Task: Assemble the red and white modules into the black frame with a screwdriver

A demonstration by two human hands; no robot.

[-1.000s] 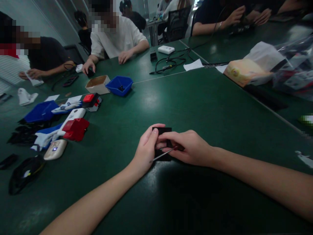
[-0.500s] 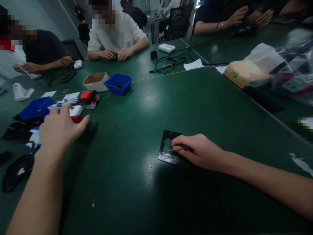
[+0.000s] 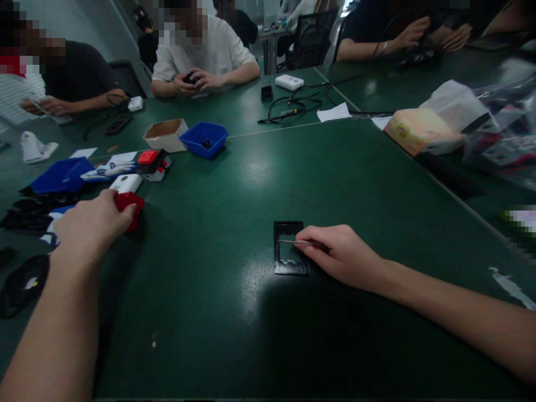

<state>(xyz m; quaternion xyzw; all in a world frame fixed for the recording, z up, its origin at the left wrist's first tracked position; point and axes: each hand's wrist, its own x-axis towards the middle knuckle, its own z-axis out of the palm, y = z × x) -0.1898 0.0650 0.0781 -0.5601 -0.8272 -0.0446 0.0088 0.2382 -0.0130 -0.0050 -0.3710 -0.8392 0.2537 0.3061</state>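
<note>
My left hand [image 3: 94, 223] is closed round a red block-like object [image 3: 132, 207] at the left of the table; its exact kind is hidden by the fingers. In my right hand [image 3: 335, 251] is a small screwdriver [image 3: 307, 243], with a thin metal shaft and what shows of a dark red handle. The shaft points left across a black rectangular frame [image 3: 288, 270] lying flat on the green table. Fingers of the right hand cover part of the frame's right edge.
Beyond my left hand are a white device [image 3: 125, 183], a red-and-black device [image 3: 154, 164] and a blue bin [image 3: 62, 174]. Another blue bin [image 3: 204, 139] stands beside a cardboard box [image 3: 165, 135]. Black cables [image 3: 25, 285] lie at left. Co-workers sit across the table.
My left hand has come down and closed on the red object. The right hand's tool tip has moved up over the frame, which has turned slightly to lie straighter.
</note>
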